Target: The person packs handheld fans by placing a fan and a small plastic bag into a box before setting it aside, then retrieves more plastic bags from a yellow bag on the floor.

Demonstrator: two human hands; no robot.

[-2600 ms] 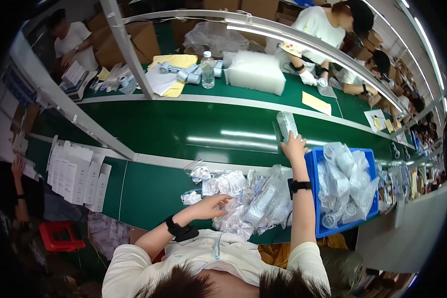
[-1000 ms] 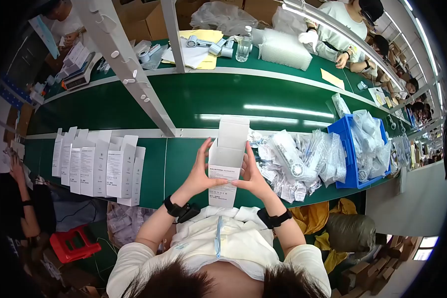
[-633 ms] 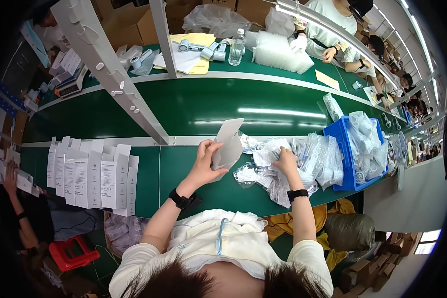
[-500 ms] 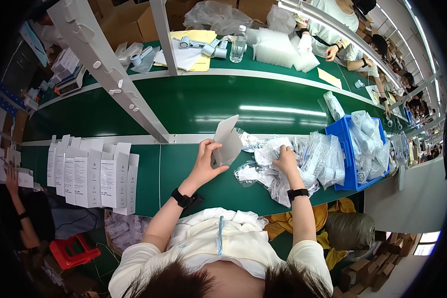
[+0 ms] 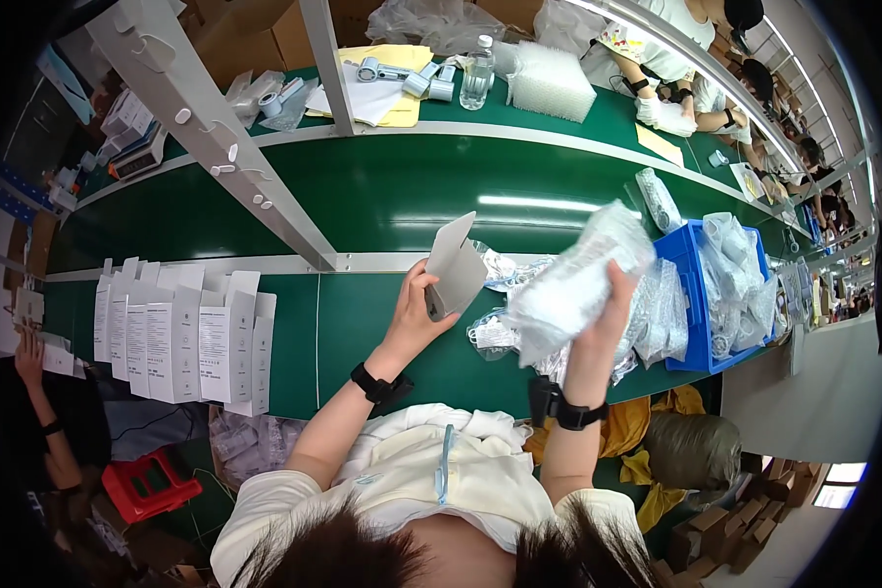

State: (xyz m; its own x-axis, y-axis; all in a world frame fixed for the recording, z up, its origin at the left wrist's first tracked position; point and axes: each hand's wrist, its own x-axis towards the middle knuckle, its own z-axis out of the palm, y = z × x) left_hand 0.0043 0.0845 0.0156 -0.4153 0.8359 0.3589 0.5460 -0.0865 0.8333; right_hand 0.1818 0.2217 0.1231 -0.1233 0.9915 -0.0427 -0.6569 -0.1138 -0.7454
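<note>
My left hand is closed around a white carton, whose flap stands up at the top. In my right hand is a bubble-wrapped package, raised above the bench and a little apart from the carton; what the wrap contains is not clear. Beneath and behind it lies a pile of bubble-wrapped packages. A small clear bag with something white inside rests on the green bench between my hands. The held package hides part of the pile.
On the left stands a row of white cartons with raised flaps. A blue bin of wrapped packages is at the right. A metal post rises beyond the bench; a water bottle stands on the far bench, where other people work.
My right hand has come up off the pile with a bubble-wrapped package in it. My left hand still holds the carton, now shifted slightly right.
</note>
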